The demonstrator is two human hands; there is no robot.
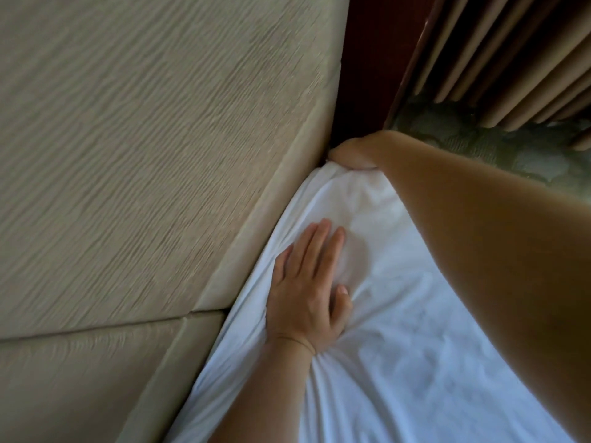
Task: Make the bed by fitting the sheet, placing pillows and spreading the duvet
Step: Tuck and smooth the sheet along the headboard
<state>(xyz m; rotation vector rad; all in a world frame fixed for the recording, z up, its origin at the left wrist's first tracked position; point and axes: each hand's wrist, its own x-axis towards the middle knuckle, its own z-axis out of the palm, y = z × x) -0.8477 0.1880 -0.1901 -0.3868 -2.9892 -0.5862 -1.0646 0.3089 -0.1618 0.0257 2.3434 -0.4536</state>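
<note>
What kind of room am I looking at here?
A bedroom, possibly a hotel room: a white sheet spread flat, a padded beige headboard right beside it, and pleated curtains hanging above patterned carpet.

We see the white sheet (399, 298) lying over the mattress, one edge running close along the beige padded headboard (144, 155). Its far corner bunches into folds where our right hand (351, 151) curls over it, and creases fan out from where our left hand (307, 292) presses flat.
</note>
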